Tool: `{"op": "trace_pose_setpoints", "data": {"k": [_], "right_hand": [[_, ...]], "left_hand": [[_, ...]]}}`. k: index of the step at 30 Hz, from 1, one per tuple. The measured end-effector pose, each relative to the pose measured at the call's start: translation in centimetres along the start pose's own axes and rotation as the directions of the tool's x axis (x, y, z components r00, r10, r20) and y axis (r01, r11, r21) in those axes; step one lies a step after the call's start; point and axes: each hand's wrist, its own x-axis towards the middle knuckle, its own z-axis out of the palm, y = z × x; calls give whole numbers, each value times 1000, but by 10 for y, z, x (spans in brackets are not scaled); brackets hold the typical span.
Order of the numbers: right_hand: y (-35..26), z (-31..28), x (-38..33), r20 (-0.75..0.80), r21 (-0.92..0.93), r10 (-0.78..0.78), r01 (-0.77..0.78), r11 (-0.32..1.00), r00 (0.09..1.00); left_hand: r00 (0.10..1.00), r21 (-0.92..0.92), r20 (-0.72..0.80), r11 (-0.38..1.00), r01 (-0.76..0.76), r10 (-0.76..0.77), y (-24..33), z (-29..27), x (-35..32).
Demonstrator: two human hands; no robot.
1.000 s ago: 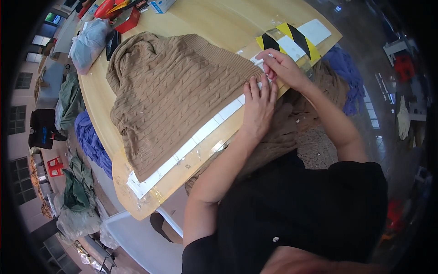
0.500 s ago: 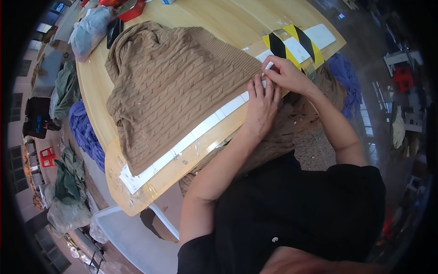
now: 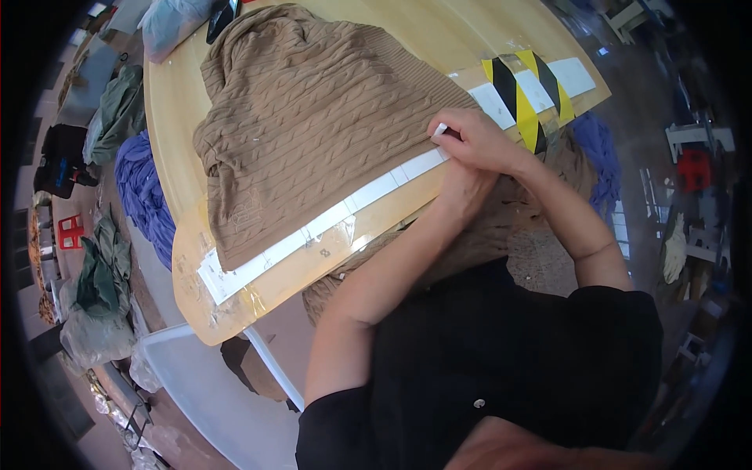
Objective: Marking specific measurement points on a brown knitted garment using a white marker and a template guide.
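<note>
A brown cable-knit sweater lies spread on the wooden table, its near long edge beside a marked white strip. My right hand is closed round a short white stick that looks like chalk; its tip shows over the sweater near the ribbed hem. Under it, my left hand reaches to the same edge of the sweater. Its fingers are hidden behind the right hand, so their hold cannot be seen.
Black-and-yellow tape crosses the strip's right end. A plastic bag sits at the far left. More brown knitwear lies between the table and my body. A purple cloth bundle is left of the table, a red stool far right.
My right hand has moved left along the sweater's edge with the white stick, now covering the left hand's fingers. The whole view has shifted slightly, too.
</note>
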Motion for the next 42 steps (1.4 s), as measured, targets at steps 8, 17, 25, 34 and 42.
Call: {"op": "trace_pose_setpoints", "data": {"k": [8, 17, 25, 34, 42], "right_hand": [[-40, 42, 17, 82, 212, 65, -81, 974, 995], [-64, 71, 32, 65, 169, 68, -79, 983, 996], [-76, 104, 47, 145, 210, -71, 39, 977, 987], [-122, 142, 67, 300, 329, -95, -9, 944, 949], [-134, 161, 77, 338, 168, -135, 82, 982, 931]], "left_hand": [[972, -174, -201, 981, 89, -124, 0, 17, 0], [973, -135, -230, 991, -14, -17, -1, 20, 3], [951, -133, -300, 991, 29, -68, -2, 19, 7], [951, -54, -302, 997, 60, -73, -3, 16, 2], [967, 13, -251, 998, 58, -52, -2, 13, 0]]}}
